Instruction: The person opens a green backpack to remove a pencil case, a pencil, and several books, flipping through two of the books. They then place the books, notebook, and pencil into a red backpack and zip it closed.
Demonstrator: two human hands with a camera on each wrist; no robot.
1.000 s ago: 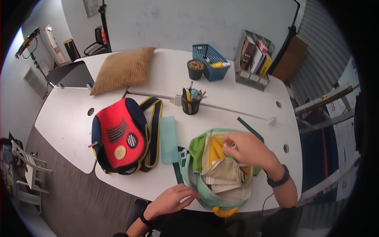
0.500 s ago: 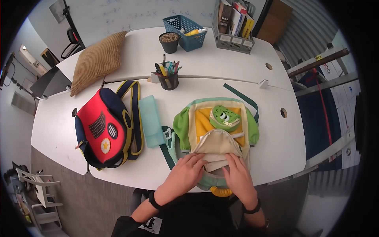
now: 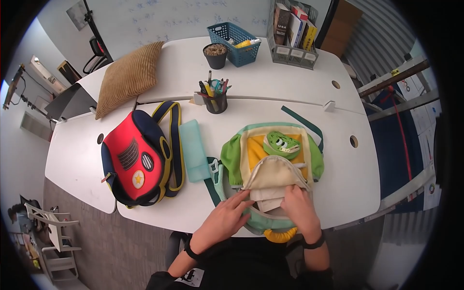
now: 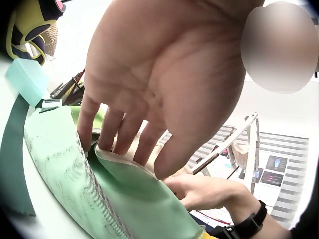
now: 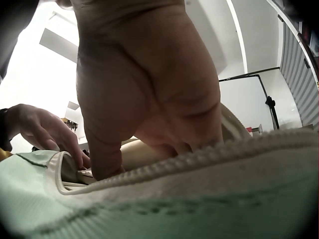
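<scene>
A green and yellow child's backpack (image 3: 235, 160) lies on the table with its mouth unzipped toward me and a cream front flap (image 3: 276, 171) above the opening. My left hand (image 3: 224, 215) rests at the left of the opening, its fingers extended and their tips inside the mint edge (image 4: 137, 169). At the right side, my right hand (image 3: 298, 209) reaches in beneath the flap; its fingertips are hidden behind the zipper edge (image 5: 199, 172) in the right wrist view. Folded cream cloth lining (image 3: 267, 198) shows between both hands. A green crocodile-faced pouch (image 3: 282, 144) sits on the backpack's yellow panel.
Left of the backpack lie a translucent teal case (image 3: 193, 150) and a red and navy backpack (image 3: 126, 157). Farther back stand a pen holder (image 3: 216, 103), a potted plant (image 3: 215, 61), a blue basket (image 3: 241, 57), a book rack (image 3: 294, 57) and a brown pillow (image 3: 128, 77).
My right hand has left the green pouch on the yellow panel and come down to the backpack's mouth. My left hand has moved up onto the opening's edge. The head view has shifted.
</scene>
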